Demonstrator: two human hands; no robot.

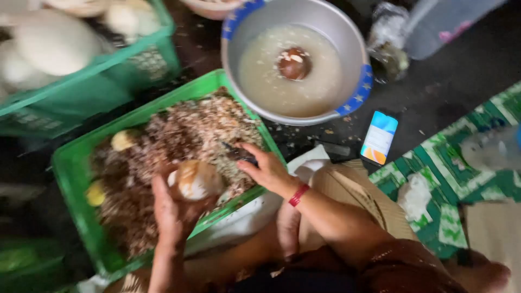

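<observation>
Two green crates [70,163], one basin [347,49], one phone [379,137]

Motion blur softens the whole view. The dark tool [239,153] in the right hand [267,171] is mostly covered by the fingers; its kind cannot be told. The left hand [172,209] hides the underside of the half-peeled coconut [195,180]. The second green crate [97,81] is cut off by the top and left edges. The clear bottle [491,149] at right is blurred and cropped.
</observation>
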